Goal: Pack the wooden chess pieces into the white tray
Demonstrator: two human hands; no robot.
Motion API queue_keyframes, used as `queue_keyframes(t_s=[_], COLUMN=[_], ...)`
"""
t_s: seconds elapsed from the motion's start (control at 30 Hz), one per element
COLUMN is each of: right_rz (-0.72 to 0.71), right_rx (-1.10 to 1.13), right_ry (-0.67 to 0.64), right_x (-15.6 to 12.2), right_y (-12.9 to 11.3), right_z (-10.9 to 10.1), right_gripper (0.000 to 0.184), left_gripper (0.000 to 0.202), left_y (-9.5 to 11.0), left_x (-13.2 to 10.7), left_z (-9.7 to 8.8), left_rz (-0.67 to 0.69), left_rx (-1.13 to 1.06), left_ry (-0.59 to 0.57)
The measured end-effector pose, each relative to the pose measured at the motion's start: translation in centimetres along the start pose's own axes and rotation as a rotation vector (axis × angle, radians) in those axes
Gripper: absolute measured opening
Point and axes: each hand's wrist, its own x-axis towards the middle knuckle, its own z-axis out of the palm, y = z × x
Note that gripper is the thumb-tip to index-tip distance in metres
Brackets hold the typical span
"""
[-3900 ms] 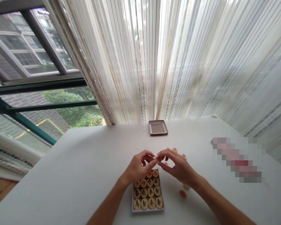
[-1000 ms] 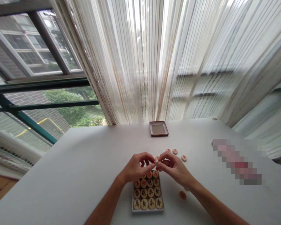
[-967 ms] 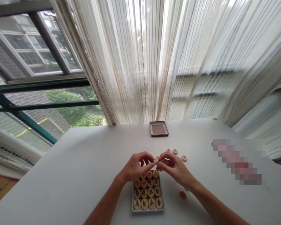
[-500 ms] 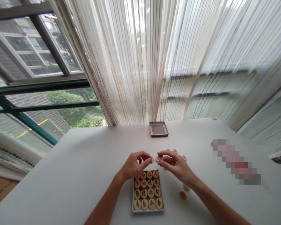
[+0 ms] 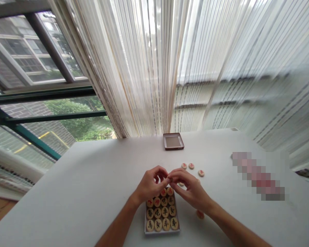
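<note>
My left hand and my right hand meet at their fingertips, just beyond the far edge of an open box. Both hands are closed in a pinch round a small round Chinese chess piece, mostly hidden by the fingers. Rows of round wooden pieces fill the box, black-marked ones such as this piece nearer me and red-marked ones farther off. My left hand covers the box's far left corner.
Loose red-marked pieces lie on the white table beyond and beside my right hand. One reddish piece is near my right forearm. A shallow box lid sits at the back, before the curtain. A blurred-out object lies right.
My right hand has moved left with its piece, so the fingertips of both hands now touch. Two loose red pieces behind it show more fully. The view has shifted slightly.
</note>
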Motion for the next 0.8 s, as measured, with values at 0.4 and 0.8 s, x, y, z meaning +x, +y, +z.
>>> queue_keyframes(t_s=[0.4, 0.8], right_rz=[0.19, 0.29], right_rx=[0.236, 0.29], right_ry=[0.001, -0.144], right_x=[0.3, 0.1], right_y=[0.1, -0.3], right_z=[-0.8, -0.6], right_gripper=[0.017, 0.029], left_gripper=[0.024, 0.016], left_y=[0.7, 0.3], left_x=[0.0, -0.2], left_z=[-1.5, -3.7], left_rz=[0.013, 0.002], left_rx=[0.022, 0.264], left_ry=[-0.057, -0.114])
